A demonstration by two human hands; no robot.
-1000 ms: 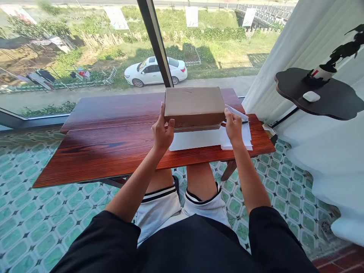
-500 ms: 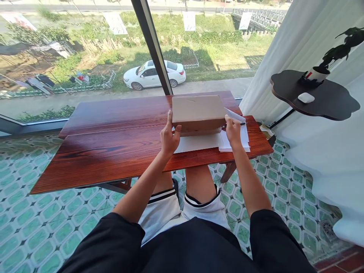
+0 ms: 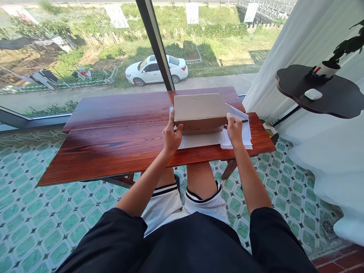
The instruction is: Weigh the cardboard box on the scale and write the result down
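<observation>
A brown cardboard box (image 3: 200, 110) rests on white sheets of paper (image 3: 199, 140) on the red wooden table (image 3: 119, 144). My left hand (image 3: 171, 135) grips the box's near left corner, thumb on its front face. At the near right corner my right hand (image 3: 234, 129) holds the box too. Folded white papers (image 3: 244, 131) with a dark pen lie just right of the box, under my right hand.
A large window with a dark slanted frame bar (image 3: 155, 43) stands behind the table. A dark round side shelf (image 3: 327, 94) at the right carries a potted plant (image 3: 327, 68) and a small white case (image 3: 313, 94). White curtains hang at the right. Green patterned tiles cover the floor.
The box has come down from a slightly raised hold onto the papers, both hands staying at its near corners. The view shifted a little.
</observation>
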